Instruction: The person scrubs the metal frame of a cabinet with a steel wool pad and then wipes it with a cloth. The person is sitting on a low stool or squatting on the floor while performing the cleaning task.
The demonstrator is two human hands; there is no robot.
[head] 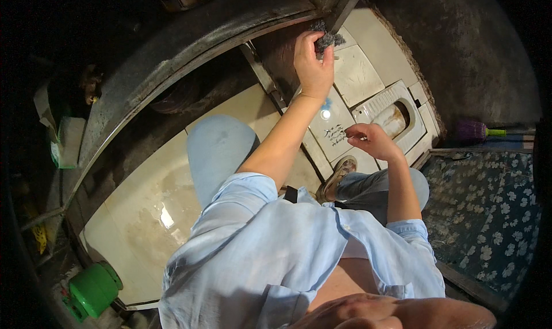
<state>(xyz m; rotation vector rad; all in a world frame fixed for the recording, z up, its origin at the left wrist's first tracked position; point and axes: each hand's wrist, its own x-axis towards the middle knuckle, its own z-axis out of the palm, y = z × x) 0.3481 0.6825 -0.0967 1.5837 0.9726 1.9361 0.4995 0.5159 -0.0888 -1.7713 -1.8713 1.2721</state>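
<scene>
My left hand [315,66] reaches forward with its fingers and thumb around a dark grey, curly scouring pad [330,42]. The pad is near the foot of a metal frame, at the edge of white floor tiles [358,72]. My right hand [371,141] hovers with loosely curled fingers, beside a squat toilet pan [390,115] and above a wet tile. Dark marks [334,135] lie on that tile near its fingertips; I cannot tell whether they are loose bits. Blue spots show on the tile between the hands.
A metal-edged ledge [172,77] curves across the left. Wet pale tiles [151,208] lie beside my knee, with a green container [95,288] at lower left. At right are a purple brush with a green handle [476,132] and a floral-patterned panel [483,212].
</scene>
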